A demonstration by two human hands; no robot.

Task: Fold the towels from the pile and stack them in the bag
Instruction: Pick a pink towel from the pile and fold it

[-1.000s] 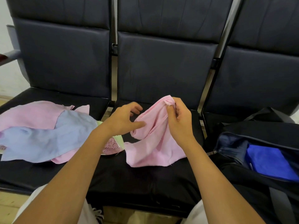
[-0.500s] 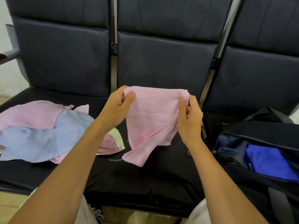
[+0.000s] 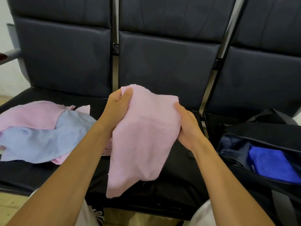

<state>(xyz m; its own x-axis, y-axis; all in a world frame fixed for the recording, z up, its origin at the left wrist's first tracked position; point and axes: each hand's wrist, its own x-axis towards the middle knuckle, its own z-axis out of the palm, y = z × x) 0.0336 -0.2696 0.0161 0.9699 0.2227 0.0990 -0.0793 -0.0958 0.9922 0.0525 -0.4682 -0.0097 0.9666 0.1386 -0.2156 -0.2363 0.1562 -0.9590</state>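
While two hands held one soft pink towel above the bench, the left grip pinched its far corner and the right grip clasped its right edge. Left lay a rumpled pile, two pink, one blue; right, one dark bag held one blue fleecy towel.

Black seats: towel pile left, bag right.

Right hand fingers hidden behind pink towel; bag cut off by right edge.
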